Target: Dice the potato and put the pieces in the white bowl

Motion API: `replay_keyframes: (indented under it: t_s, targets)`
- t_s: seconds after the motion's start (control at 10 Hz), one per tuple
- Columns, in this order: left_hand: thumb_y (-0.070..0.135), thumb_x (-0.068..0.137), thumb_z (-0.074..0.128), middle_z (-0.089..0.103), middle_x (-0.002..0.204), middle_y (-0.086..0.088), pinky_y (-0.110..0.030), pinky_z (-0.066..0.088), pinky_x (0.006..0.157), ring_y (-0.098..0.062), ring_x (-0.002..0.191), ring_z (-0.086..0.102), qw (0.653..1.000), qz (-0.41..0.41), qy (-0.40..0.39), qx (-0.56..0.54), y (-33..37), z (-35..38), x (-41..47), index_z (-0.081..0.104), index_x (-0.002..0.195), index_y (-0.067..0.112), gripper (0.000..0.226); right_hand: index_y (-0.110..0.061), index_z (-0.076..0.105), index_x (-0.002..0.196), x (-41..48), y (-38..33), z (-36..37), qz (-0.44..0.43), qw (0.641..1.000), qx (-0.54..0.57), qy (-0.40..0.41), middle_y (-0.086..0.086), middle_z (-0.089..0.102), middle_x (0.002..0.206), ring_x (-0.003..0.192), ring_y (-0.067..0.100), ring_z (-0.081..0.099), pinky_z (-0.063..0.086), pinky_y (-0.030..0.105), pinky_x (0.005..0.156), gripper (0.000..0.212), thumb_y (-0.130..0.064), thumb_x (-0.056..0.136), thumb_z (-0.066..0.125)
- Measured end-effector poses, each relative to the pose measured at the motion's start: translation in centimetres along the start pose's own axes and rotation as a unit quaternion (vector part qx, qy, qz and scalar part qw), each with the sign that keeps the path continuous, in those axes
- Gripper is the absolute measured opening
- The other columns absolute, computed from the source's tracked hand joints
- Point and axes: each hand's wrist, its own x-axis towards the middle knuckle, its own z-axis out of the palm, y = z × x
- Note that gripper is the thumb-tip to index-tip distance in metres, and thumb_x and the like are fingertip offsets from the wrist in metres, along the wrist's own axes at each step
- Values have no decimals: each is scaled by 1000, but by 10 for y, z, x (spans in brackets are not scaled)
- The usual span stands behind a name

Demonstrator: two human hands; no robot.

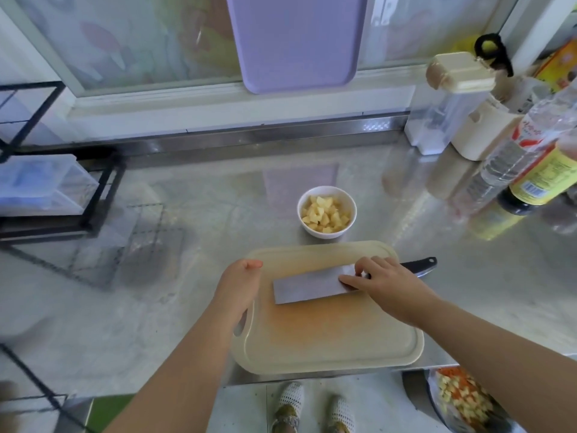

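1. Found diced potato pieces (325, 214) already in one white bowl (326, 232), just beyond one beige cutting board (331, 335); board bare of potato.
2. Saw one cleaver (315, 285) lying flat across board, black handle poking off right edge.
3. Right hand (382, 284): fingers spread loosely over blade heel, not clenched. Left hand (239, 284): open, resting at board's left edge.
4. Noted two bottles (527, 164), clear dispenser (443, 120) at right; purple tray (296, 39) leaning behind; black rack (56, 182) at left. Nothing between board and bowl.
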Motion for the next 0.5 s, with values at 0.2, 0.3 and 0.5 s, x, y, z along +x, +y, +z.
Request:
replay_keyframes:
  t_s: [0.2, 0.3, 0.5]
  targets:
    - [15, 95, 42, 59, 133, -1, -36, 42, 106, -21, 122, 54, 997, 36, -5, 62, 8, 5, -1, 63, 127, 19, 38, -37, 39, 148, 5, 3, -6, 9, 1000, 15, -13, 0, 45, 124, 100, 24, 49, 47, 39, 92, 52, -18, 99, 42]
    - [15, 94, 45, 59, 134, 0, -27, 38, 101, -18, 124, 53, 992, 63, -16, 105, 10, 6, -1, 63, 125, 17, 36, -38, 38, 148, 5, -4, -8, 34, 999, 27, -27, 0, 45, 127, 102, 23, 48, 46, 38, 93, 49, -22, 101, 39]
    - [18, 95, 50, 65, 120, 4, -22, 42, 89, -13, 107, 61, 979, 179, 32, 95, 41, 18, -5, 66, 120, 20, 29, -36, 54, 139, 14, -1, -45, 106, 988, 99, -52, -6, 55, 133, 122, 19, 52, 40, 34, 103, 36, -34, 105, 43]
